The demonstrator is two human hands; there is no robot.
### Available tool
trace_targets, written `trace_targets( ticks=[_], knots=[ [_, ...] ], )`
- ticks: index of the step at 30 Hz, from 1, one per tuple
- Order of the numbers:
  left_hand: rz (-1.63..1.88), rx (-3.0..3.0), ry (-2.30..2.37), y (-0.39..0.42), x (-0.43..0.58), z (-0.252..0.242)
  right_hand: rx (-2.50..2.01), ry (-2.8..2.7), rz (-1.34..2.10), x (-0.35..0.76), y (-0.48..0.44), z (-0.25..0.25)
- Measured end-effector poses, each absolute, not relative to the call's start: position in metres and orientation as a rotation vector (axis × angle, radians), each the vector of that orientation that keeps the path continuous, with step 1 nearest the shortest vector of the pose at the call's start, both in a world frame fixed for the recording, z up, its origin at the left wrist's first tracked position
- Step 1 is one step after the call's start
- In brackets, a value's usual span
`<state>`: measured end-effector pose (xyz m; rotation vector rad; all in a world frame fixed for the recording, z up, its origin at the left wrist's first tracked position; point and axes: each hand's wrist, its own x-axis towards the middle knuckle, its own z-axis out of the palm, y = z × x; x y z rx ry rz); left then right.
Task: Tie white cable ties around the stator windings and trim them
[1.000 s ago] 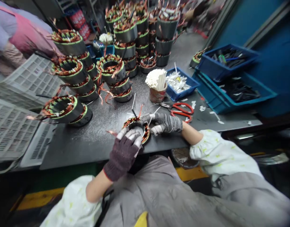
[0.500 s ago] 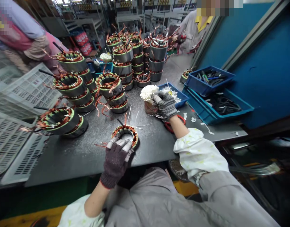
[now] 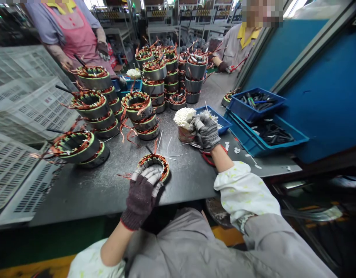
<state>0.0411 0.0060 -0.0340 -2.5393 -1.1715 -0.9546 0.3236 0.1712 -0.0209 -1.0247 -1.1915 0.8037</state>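
maroon-gloved left hand [image 3: 140, 193] rests, fingers extended, across the copper-wound metal ring [image 3: 165, 167] on the grey table [image 3: 189, 181]; grey-gloved right hand [image 3: 207, 133] is at thin white sticks [image 3: 183, 116], grip unclear. dark marks on the stacked metal rings [image 3: 144, 124]: unreadable from here.

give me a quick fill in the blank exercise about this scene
The left hand lies on the wound ring, while the ____ hand is at the cup.
The sticks in the cup are ____.
The co-worker at far left wears a ____ apron.

Missing words: right; white; pink
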Motion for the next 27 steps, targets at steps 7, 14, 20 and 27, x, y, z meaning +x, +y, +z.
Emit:
trace_targets(
  ticks=[7, 14, 20, 27],
  knots=[
    [-0.968, -2.548, -1.176, 0.009, 0.039, -0.037, -0.922, -1.115, 0.947, 0.337, 0.162, -0.023],
    [-0.950, -2.541, -1.162, 0.012, 0.038, -0.038, -0.907, -1.192, 0.817, 0.330, 0.120, -0.019],
    [-0.804, -2.642, -1.273, 0.010, 0.035, -0.031, -0.627, -1.608, 0.906, 0.301, 0.017, -0.029],
    [-0.694, -2.709, -1.455, 0.007, 0.036, -0.026, -0.656, -1.766, 0.937, 0.300, -0.047, -0.049]
  ],
)
